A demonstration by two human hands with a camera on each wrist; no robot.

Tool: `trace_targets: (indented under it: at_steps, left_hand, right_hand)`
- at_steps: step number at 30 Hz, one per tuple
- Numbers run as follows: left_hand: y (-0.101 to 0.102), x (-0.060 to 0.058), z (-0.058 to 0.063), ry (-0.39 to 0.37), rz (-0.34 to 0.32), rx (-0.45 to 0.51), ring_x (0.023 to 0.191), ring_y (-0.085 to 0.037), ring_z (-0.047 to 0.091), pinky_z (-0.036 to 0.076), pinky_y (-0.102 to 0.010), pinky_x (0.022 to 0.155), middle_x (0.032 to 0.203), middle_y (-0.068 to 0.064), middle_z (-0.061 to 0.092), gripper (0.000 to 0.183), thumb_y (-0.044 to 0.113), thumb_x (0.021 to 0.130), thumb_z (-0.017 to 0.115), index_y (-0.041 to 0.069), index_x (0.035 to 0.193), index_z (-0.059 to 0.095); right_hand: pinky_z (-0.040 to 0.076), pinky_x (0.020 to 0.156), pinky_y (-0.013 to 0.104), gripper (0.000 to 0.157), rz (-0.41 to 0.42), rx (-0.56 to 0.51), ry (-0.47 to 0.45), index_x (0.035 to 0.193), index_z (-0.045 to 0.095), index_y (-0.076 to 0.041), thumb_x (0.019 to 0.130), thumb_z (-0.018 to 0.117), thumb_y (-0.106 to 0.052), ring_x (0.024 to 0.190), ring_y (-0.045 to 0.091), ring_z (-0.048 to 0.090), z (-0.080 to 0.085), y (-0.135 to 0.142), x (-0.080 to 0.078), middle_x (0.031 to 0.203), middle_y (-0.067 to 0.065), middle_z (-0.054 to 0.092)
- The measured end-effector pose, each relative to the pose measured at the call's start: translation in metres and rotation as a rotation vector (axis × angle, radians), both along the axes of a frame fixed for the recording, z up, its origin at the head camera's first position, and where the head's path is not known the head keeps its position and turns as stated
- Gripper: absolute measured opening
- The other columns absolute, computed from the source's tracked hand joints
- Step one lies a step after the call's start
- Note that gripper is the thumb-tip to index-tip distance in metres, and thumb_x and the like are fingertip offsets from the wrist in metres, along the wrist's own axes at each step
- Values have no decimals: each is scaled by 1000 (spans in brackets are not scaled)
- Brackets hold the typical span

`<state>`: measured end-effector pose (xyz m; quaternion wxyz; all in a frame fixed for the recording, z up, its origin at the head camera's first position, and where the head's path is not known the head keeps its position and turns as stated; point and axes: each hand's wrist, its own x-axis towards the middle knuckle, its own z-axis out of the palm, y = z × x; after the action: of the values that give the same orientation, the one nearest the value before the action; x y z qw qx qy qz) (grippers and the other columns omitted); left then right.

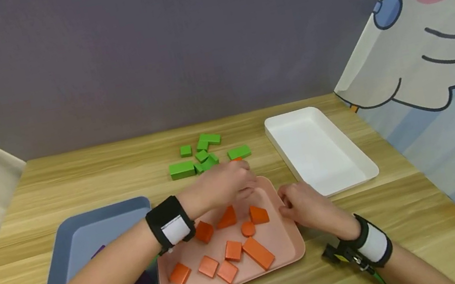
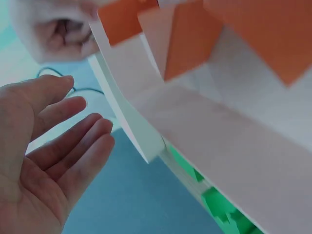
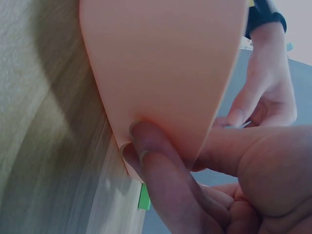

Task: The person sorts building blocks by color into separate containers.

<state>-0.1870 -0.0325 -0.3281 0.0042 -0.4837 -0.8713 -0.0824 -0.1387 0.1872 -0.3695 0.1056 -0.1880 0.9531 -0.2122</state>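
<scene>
The wooden table (image 1: pixel 404 212) carries a blue tray (image 1: pixel 95 221) at left, a pink tray (image 1: pixel 292 247) directly beside it, and a white tray (image 1: pixel 322 150) farther right, near the pink one's far right corner. The left hand (image 1: pixel 227 182) hovers by the pink tray's far rim, its fingers loose and parted from the thumb, holding nothing. The right hand (image 1: pixel 309 203) pinches the pink tray's right edge. Orange blocks (image 1: pixel 258 253) spread across its floor. Green blocks (image 1: pixel 182 170) sit beyond, wood showing between them and the white tray.
</scene>
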Motion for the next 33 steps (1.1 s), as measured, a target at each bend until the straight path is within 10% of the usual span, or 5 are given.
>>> trace_targets:
  at_steps: [15, 23, 33]
  left_hand:
    - [-3, -56, -26, -8, 212, -149, 91, -20, 61, 52, -34, 81, 111, -9, 64, 24, 22, 92, 61, 13, 112, 71]
    - [7, -66, -27, -62, 191, -241, 118, -25, 56, 50, -37, 94, 137, -12, 53, 32, 24, 94, 59, 20, 126, 64]
    - [8, -66, -30, -51, 161, -236, 100, -22, 59, 52, -32, 84, 125, -12, 57, 22, 15, 94, 58, 18, 112, 70]
  right_hand:
    - [36, 46, 23, 13, -18, -9, -42, 73, 56, -10, 83, 65, -8, 49, 11, 44, 2, -1, 1, 56, -2, 47]
    - [35, 46, 23, 15, -22, -6, -47, 71, 55, -11, 83, 65, -8, 49, 11, 44, 3, -1, 0, 56, -2, 46]
    - [34, 45, 23, 16, -10, -16, -34, 71, 54, -11, 83, 64, -7, 48, 11, 43, 4, 0, 0, 56, -2, 46]
